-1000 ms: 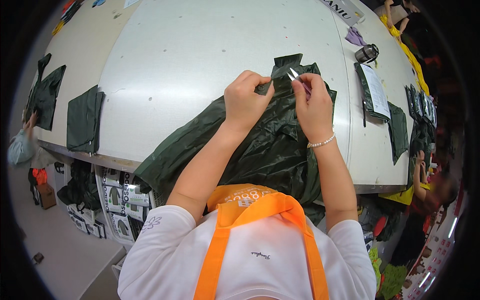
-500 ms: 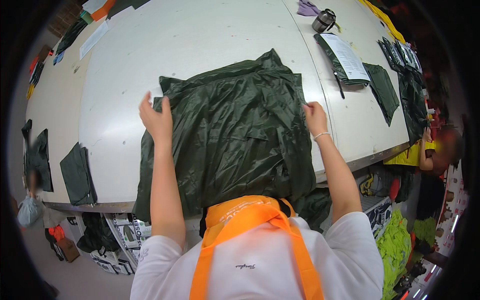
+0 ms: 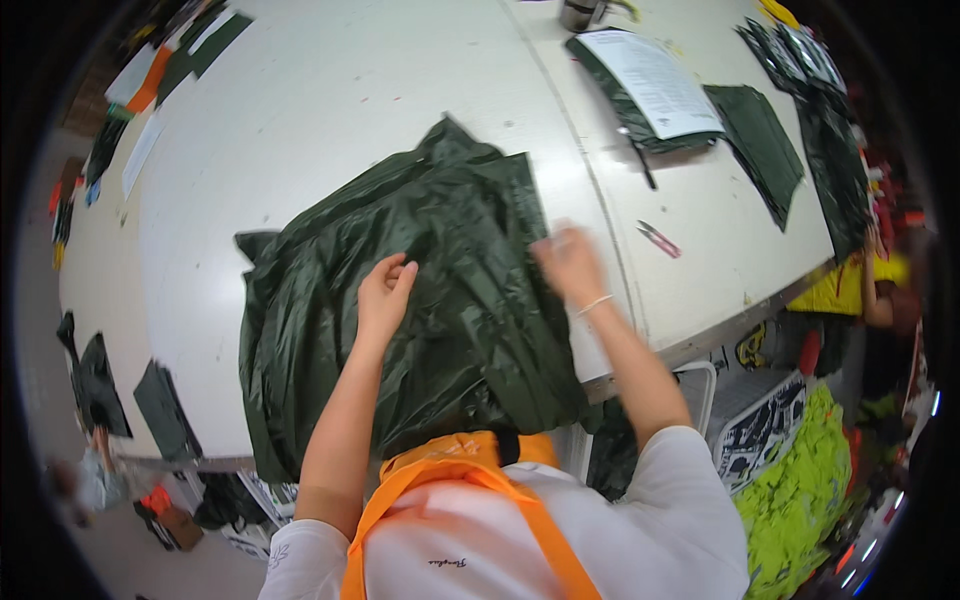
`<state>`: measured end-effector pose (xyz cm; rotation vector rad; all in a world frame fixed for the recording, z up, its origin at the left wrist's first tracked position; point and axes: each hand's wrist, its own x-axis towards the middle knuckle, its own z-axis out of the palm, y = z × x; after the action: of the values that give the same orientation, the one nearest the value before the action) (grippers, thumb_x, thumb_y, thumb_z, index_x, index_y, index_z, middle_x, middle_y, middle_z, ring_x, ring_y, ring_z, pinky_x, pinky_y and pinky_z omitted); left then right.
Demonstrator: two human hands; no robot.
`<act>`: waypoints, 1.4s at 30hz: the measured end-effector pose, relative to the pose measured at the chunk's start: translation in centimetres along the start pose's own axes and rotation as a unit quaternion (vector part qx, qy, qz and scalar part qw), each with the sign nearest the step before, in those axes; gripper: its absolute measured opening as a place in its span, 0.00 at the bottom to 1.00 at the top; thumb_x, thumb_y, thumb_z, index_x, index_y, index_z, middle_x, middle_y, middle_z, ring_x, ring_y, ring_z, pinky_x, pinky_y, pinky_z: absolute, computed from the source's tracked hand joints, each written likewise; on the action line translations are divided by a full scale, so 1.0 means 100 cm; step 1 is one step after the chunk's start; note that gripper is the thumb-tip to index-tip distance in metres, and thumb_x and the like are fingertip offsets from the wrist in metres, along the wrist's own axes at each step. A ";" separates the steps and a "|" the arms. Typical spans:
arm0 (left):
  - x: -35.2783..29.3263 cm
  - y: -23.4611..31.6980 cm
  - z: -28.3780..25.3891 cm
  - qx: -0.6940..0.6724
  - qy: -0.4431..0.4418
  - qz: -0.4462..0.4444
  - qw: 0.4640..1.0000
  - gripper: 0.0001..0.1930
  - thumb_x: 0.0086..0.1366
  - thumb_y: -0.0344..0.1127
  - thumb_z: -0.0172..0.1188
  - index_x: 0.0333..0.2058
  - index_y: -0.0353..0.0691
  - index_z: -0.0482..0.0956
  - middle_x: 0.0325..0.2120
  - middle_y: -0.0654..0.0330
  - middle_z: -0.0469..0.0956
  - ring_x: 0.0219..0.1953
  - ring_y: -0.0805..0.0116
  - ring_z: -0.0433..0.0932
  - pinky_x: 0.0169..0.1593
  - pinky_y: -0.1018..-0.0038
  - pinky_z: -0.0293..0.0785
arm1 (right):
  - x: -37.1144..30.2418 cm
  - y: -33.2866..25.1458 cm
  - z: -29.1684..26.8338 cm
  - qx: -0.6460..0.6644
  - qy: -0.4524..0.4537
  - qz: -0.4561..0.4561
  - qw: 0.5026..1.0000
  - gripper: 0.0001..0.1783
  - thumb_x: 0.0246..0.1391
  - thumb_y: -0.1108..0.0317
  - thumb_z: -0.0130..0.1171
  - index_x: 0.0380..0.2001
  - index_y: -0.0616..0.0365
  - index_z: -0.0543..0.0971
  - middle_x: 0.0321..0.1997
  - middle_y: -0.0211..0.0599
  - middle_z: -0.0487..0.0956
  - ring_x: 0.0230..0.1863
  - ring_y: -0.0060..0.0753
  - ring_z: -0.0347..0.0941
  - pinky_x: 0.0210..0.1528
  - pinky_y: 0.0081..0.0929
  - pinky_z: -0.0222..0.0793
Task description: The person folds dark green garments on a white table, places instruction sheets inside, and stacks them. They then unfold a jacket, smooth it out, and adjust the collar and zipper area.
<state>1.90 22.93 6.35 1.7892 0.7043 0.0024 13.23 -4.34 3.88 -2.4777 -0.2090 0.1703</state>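
A dark green, shiny, creased garment [image 3: 400, 210] of thin waterproof-looking fabric lies spread on the white table in front of me and hangs over its near edge. My left hand [image 3: 380, 302] is above the middle of it, fingers loosely curled and slightly apart from the thumb, with nothing visible between them. By the garment's right edge is my right hand [image 3: 572, 265], smeared by motion. Whether its fingertips grip that edge does not show. Pink-handled thread snips [image 3: 659, 239] lie on the tabletop, right of my right hand.
On the white table [image 3: 330, 90], a printed sheet [image 3: 655, 85] rests on folded green fabric, with a dark pen [image 3: 640, 160] beside it. Another folded green piece [image 3: 757, 140] lies farther right. Folded green fabric [image 3: 166, 410] sits at left. Bright yellow-green cloth [image 3: 790, 490] is heaped below, right.
My left hand has left the garment's left edge and come inward over its middle. My right hand stays by the right edge. My view has turned, and the snips now show.
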 end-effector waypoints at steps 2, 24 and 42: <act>0.030 0.024 0.040 -0.054 -0.070 -0.072 0.993 0.34 0.59 0.51 0.59 0.56 0.31 0.65 0.38 0.56 0.77 0.34 0.72 0.76 0.36 0.78 0.71 | -0.026 -0.029 0.036 0.090 -0.029 -0.108 0.990 0.35 0.47 0.57 0.59 0.53 0.71 0.64 0.49 0.62 0.69 0.52 0.58 0.64 0.55 0.42 0.61; -0.340 0.130 -0.100 -0.370 -0.688 -0.048 0.622 0.15 0.54 0.21 0.48 0.42 0.28 0.73 0.38 0.62 0.76 0.40 0.78 0.72 0.46 0.81 0.67 | -0.246 -0.158 -0.015 0.419 -0.220 -0.243 0.847 0.13 0.62 0.63 0.42 0.37 0.61 0.72 0.48 0.46 0.75 0.61 0.41 0.61 0.64 0.33 0.54; -0.406 0.138 -0.057 0.015 -0.238 0.576 0.782 0.30 0.39 0.43 0.72 0.38 0.30 0.71 0.30 0.47 0.77 0.35 0.54 0.77 0.40 0.66 0.73 | -0.508 -0.035 -0.502 -0.440 0.192 -0.126 0.868 0.19 0.59 0.74 0.43 0.54 0.61 0.67 0.45 0.43 0.76 0.47 0.39 0.73 0.50 0.28 0.69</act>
<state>-27.00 7.00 34.31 1.8766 -0.8226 0.3482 -28.21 -41.00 49.22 -3.2604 -0.5250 -0.6766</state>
